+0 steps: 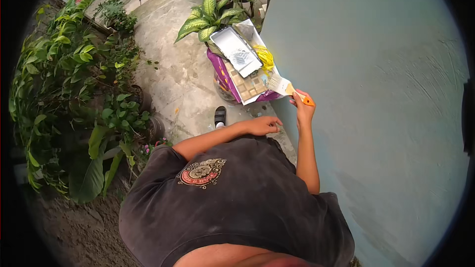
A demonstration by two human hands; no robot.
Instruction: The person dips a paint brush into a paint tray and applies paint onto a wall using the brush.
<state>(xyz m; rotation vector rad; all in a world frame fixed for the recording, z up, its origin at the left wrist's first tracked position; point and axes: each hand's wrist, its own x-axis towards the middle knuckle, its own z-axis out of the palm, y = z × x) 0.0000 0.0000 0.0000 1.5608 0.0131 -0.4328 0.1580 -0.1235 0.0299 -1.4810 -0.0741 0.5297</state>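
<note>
A flat paintbrush (281, 85) with pale bristles and an orange-tipped wooden handle is gripped by my right hand (304, 108), close to the wall. Its bristles point up and left, over the near right corner of a tile-patterned board (242, 83). On that board lies a white paint tray (232, 44) with grey smears in it. Beside the tray sits a bundle of yellow cord or strips (264, 57). In front of my body, my left hand (264, 125) hangs with loosely bent fingers and holds nothing.
A grey-blue painted wall (376, 69) runs along my right side. Purple wrapping (220, 71) shows under the board. Potted leafy plants (210, 17) stand behind it, and dense greenery (64, 84) lines the left of the concrete path (168, 44). My sandalled foot (220, 116) is on the path.
</note>
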